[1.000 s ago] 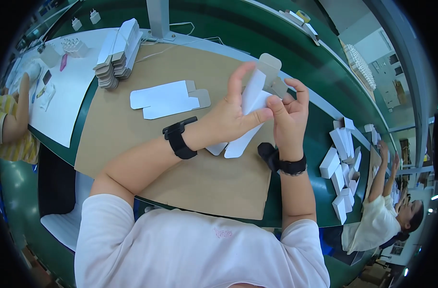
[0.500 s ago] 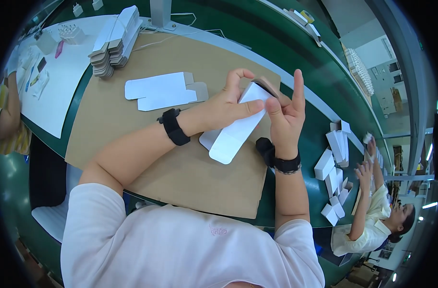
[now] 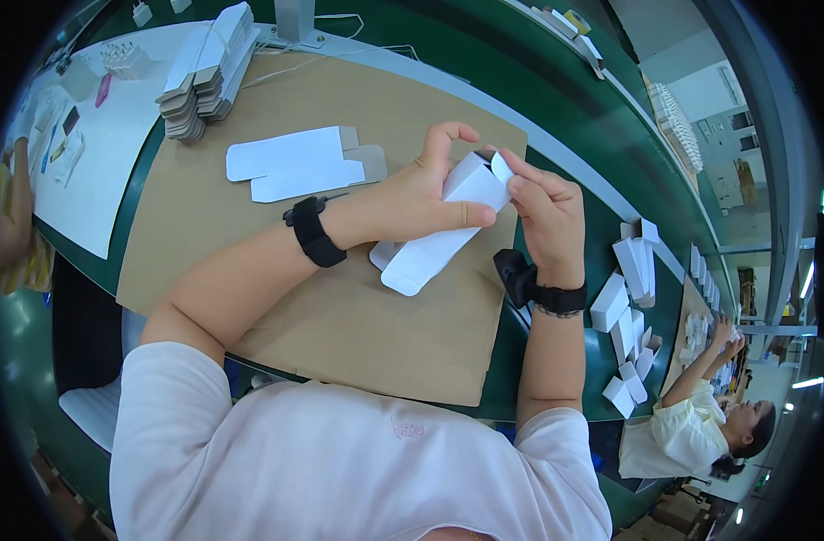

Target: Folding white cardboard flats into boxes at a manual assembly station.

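Note:
A small white carton [image 3: 434, 234] is held over a brown cardboard sheet [image 3: 340, 316]. My left hand [image 3: 430, 194] wraps around the carton's middle, thumb along its lower side. My right hand [image 3: 543, 212] pinches the white end flap at the carton's top right end. The carton's lower end hangs open toward the cardboard. Both wrists wear black bands. Two flat white carton blanks [image 3: 294, 162] lie on the cardboard to the left of my hands.
A stack of flat blanks [image 3: 204, 68] sits at the upper left by a white mat [image 3: 96, 171]. Several folded white cartons [image 3: 628, 298] lie on the green table [image 3: 556, 117] to my right. One person sits at the lower right [image 3: 691, 424], another's arm is at the left edge [image 3: 10, 216].
The carton has gone from a flat blank held up to an opened-out box. My right hand's fingers have dropped from spread upright to pinching the end flap.

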`<state>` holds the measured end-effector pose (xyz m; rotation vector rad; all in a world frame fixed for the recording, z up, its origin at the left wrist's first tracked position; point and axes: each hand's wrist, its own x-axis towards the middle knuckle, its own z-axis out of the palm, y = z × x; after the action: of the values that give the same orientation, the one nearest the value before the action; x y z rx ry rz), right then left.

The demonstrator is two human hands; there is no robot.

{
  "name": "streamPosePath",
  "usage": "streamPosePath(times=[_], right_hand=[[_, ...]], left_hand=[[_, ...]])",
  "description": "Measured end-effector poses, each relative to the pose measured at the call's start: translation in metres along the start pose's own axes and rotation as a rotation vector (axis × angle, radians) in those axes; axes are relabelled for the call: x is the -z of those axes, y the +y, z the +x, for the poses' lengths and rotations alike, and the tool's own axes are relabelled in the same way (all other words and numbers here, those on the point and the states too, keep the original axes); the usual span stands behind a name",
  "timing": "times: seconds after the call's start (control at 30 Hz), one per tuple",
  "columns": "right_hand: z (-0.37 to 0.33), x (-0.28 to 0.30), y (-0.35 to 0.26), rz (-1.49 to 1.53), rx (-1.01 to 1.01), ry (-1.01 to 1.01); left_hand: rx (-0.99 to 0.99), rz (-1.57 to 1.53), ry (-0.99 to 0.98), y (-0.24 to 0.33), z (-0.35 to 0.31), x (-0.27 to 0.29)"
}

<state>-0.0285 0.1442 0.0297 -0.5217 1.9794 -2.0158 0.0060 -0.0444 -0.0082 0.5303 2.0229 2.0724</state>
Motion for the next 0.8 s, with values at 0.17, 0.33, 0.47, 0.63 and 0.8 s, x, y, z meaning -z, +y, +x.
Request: streamPosePath(times=[0.17,0.33,0.47,0.63,0.8], right_hand=[[-0.002,-0.002,0.0,0.001,0.015,0.083],[-0.005,0.0,0.002,-0.104,0.079,-0.091],[-0.016,-0.004,0.006,0.007,0.167,-0.112],[-0.036,0.03,-0.016,-0.464,0.044,0.405],[-0.073,0.132,-0.051,-1.62,0.418,0.913]], left_hand=[[-0.006,0.095,-0.04,0.01,0.0,0.006],[-0.039,0.111,0.021,0.01,-0.001,0.003],[0.002,0.064,0.02,0.008,0.0,-0.001],[-0.054,0.612,0.055,0.005,-0.009,0.001],[-0.087,1.08,0.121,-0.006,-0.013,-0.019]])
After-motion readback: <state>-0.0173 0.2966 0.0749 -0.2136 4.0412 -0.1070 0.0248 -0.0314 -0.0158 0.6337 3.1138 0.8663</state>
